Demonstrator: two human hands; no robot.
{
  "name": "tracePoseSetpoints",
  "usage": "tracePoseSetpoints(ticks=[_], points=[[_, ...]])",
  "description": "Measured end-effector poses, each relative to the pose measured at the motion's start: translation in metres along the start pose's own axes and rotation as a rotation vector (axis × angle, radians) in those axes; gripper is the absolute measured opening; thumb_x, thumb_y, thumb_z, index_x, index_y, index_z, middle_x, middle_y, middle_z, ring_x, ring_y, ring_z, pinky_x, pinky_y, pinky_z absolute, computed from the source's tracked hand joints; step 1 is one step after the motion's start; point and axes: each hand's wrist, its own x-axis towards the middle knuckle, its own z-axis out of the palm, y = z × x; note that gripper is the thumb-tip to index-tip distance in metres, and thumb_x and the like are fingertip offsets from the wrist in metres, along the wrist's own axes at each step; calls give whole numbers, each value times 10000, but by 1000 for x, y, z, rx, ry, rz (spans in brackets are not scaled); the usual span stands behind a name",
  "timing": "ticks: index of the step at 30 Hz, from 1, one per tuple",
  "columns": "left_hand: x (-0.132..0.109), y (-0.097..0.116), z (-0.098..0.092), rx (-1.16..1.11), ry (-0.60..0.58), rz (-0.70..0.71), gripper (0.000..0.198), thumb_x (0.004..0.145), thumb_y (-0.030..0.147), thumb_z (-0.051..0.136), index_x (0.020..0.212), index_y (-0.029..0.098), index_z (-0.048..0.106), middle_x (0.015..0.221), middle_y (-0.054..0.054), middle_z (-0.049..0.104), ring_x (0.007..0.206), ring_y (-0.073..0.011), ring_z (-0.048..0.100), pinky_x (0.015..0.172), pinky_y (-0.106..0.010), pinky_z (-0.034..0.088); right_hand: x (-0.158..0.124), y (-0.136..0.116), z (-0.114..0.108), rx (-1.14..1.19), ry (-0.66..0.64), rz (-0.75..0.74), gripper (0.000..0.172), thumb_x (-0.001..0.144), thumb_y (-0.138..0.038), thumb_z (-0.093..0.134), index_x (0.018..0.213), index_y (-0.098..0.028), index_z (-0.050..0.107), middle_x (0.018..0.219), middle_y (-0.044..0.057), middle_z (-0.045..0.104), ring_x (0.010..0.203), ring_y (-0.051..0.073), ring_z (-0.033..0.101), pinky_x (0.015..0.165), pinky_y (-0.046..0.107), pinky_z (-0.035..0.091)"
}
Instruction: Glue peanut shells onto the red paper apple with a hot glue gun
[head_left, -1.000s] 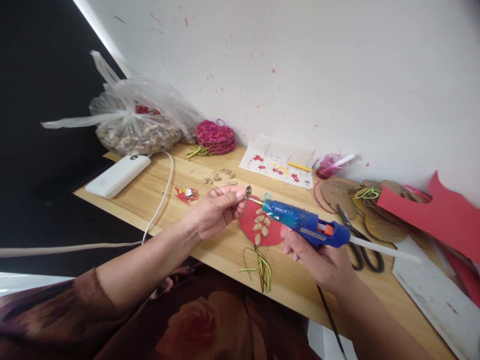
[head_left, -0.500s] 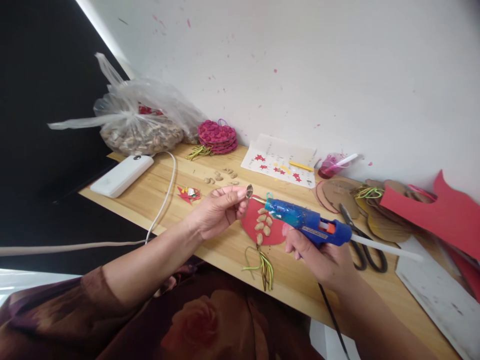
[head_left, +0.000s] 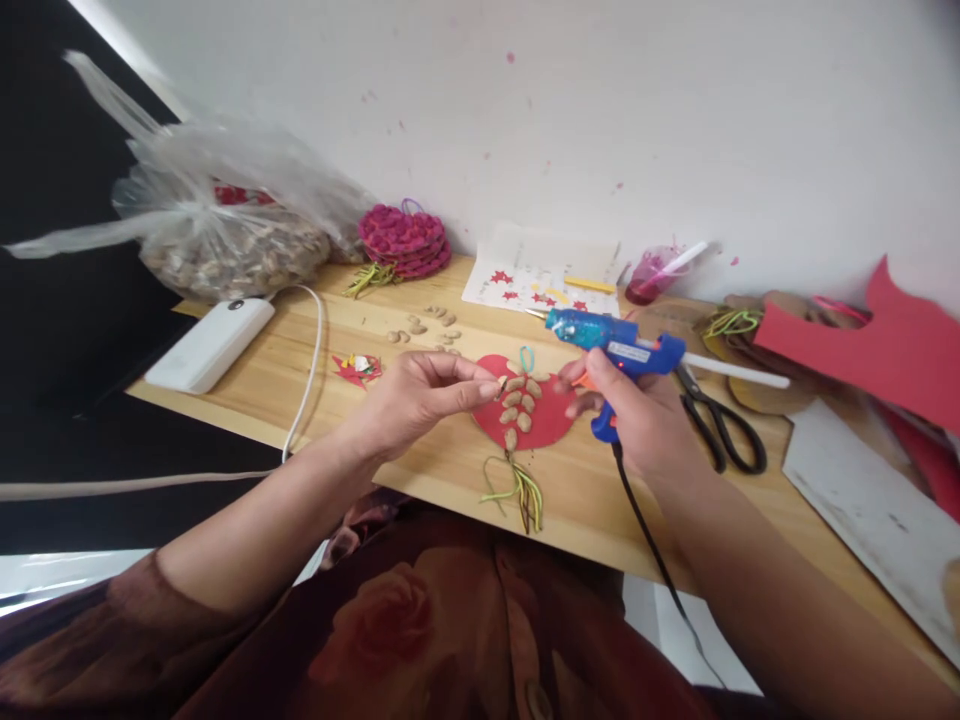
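Note:
My left hand (head_left: 427, 400) pinches a small piece of shell (head_left: 501, 385) between thumb and forefinger, over the left side of a red paper shape (head_left: 487, 425). Tan peanut shells (head_left: 510, 415) sit on that paper in paired rows. A light blue loop (head_left: 526, 358) is at its top, and a green-yellow tassel (head_left: 529, 495) hangs off its lower edge. In my right hand (head_left: 630, 400) is a blue glue gun (head_left: 589, 330), its nozzle pointing left above the far side of the paper. A white glue stick (head_left: 739, 370) sticks out of its back.
Loose peanut shells (head_left: 412, 328) and red scraps (head_left: 356, 368) lie left. Behind are a bag of shells (head_left: 232, 245), pink shell-covered pieces (head_left: 405, 240) and a white sheet (head_left: 487, 290). A white power bank (head_left: 210, 345) is far left; black scissors (head_left: 724, 430) lie right.
The glue gun has drawn back and up from the shell piece, its nozzle now apart from it. My left hand has turned the shell piece over toward the red paper. The view has shifted slightly.

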Motion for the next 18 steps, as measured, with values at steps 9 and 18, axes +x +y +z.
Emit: tracePoseSetpoints(ticks=[9, 18], points=[[-7, -5, 8, 469, -30, 51, 242, 768, 425, 820, 797, 186, 795, 966, -53, 797, 843, -176, 730, 806, -288, 586, 11, 11, 6, 8, 38, 162, 388, 769, -620, 769, 794, -234, 743, 874, 53, 733, 923, 239, 705, 622, 311, 609], [1, -7, 5, 554, -74, 101, 203, 794, 390, 792, 792, 188, 779, 958, -48, 790, 854, -172, 730, 822, -300, 586, 5, 16, 8, 20, 14, 116, 375, 795, -614, 759, 808, -240, 746, 844, 29, 723, 817, 208, 709, 617, 304, 601]])
